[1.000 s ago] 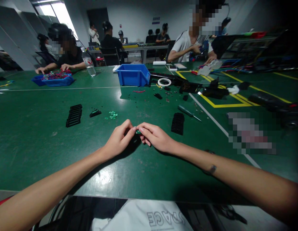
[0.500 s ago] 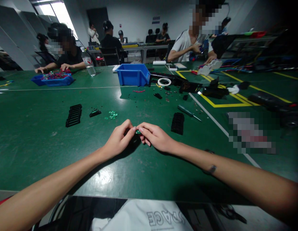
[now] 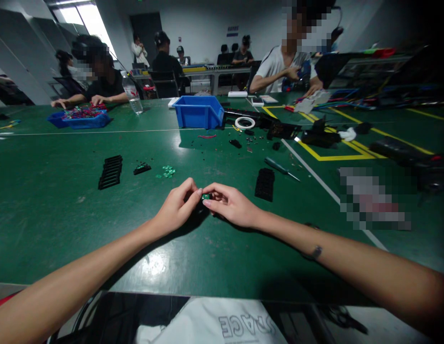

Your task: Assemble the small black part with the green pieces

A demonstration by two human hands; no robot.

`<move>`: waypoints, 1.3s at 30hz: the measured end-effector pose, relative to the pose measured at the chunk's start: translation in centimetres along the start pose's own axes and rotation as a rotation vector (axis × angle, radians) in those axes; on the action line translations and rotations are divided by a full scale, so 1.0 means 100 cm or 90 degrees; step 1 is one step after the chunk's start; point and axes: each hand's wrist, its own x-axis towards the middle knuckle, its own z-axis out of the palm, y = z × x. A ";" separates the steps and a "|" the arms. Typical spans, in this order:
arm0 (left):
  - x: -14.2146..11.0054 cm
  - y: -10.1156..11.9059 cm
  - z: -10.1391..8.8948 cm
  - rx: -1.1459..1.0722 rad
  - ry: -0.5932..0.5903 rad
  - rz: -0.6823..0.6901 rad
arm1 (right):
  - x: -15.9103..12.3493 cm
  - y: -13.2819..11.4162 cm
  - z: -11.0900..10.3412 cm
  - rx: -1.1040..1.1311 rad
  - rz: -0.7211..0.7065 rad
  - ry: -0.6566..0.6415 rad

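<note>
Over the middle of the green table (image 3: 143,210), my two hands meet at the fingertips. Between them shows a small green circuit board (image 3: 206,196), partly covered by fingers. My left hand (image 3: 181,203) is closed, its thumb and forefinger pinching the board's left side. Closed around the right side is my right hand (image 3: 232,203), its thumb below the board and its fingers curled behind. Something dark lies under the fingertips; whether it is a part or shadow I cannot tell. A pile of similar green boards (image 3: 168,172) sits beyond my left hand, beside a small black piece (image 3: 142,168).
A ribbed black tray (image 3: 110,172) lies left, a black block (image 3: 264,184) and a screwdriver (image 3: 281,168) right. Farther back stand a blue bin (image 3: 198,112), a white ring (image 3: 245,123) and a bottle (image 3: 132,95). Two co-workers sit across the table.
My right thumb has shifted down and left, and more of the green board's face shows. The left hand holds its place.
</note>
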 end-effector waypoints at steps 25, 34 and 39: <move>0.000 -0.003 -0.003 -0.041 -0.021 -0.018 | 0.002 0.003 -0.006 0.068 0.029 -0.057; 0.004 -0.006 -0.015 -0.159 -0.127 -0.050 | 0.001 0.000 -0.005 0.078 0.030 -0.061; 0.007 -0.006 -0.022 -0.186 -0.186 -0.066 | 0.001 -0.002 -0.006 0.070 0.026 -0.067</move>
